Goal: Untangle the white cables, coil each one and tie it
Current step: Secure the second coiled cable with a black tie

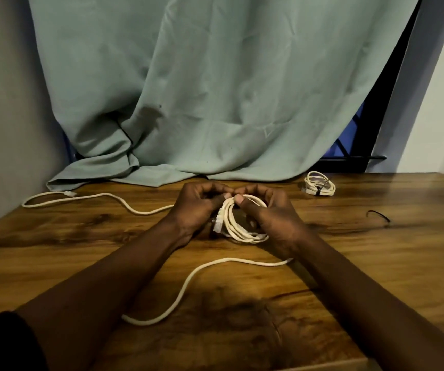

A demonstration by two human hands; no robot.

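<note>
One cable looks finished: a tied coil lies at the far right of the table, near the curtain, with a dark band around it.

The second cable is in work. The left hand and the right hand hold a coil of several loops in the middle of the table. I cannot tell if its lower edge touches the wood. Both hands have the fingers curled, and the two thumbs press on the top of the coil, close to each other, so each hand is clamped on it. A plug of this coil hangs beside the left palm. I see no tie on this coil. A black tie lies free on the table, to the right of the right hand and apart from it.

Two loose lengths lie on the wood. The left cable runs from behind the left hand to the far left corner. The front cable goes from under the right wrist in a curve toward the person. The hands hide whether these belong to the coil or to another cable.

In my judgement the task is about half done. What is left is to wind in the loose lengths, put the black tie around the coil, and do the same for any further cable
</note>
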